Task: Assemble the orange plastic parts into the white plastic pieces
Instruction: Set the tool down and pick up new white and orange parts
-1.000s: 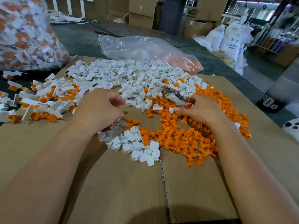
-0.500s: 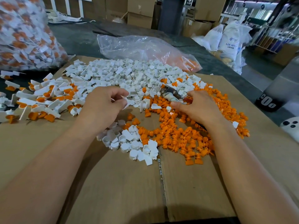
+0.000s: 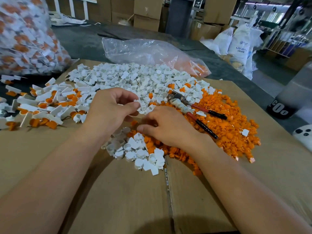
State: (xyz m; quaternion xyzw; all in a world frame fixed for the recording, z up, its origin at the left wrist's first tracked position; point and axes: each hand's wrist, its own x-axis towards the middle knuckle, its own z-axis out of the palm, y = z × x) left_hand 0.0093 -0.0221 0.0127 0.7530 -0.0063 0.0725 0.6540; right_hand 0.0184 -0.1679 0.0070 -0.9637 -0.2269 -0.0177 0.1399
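Step in hand: we judge it to be pairing one white piece with one orange part; the orange is not yet seated.
White heap (image 3: 135,78): it lies across the far middle of the sheet, and we should draw from its near edge.
Orange heap (image 3: 224,125): it sits to the right, touching the white and mixed with it where they meet.
Left hand (image 3: 108,114): thumb and fingertips pinch a white piece (image 3: 137,103) just above the heaps; we should turn its opening toward the other hand.
Right hand (image 3: 168,127): the fingers are curled down onto the orange parts. We cannot tell whether it grips one; take a single part and press it in squarely.
Room: a warehouse, with boxes (image 3: 146,12) and sacks (image 3: 239,43) behind.
Dark table (image 3: 81,41): it carries a clear bag (image 3: 143,49).
Cardboard (image 3: 118,191): our flat work sheet.
Finished pieces (image 3: 45,105): piled at the left.
Pliers (image 3: 190,108): they lie on the orange heap, just beyond the right hand.
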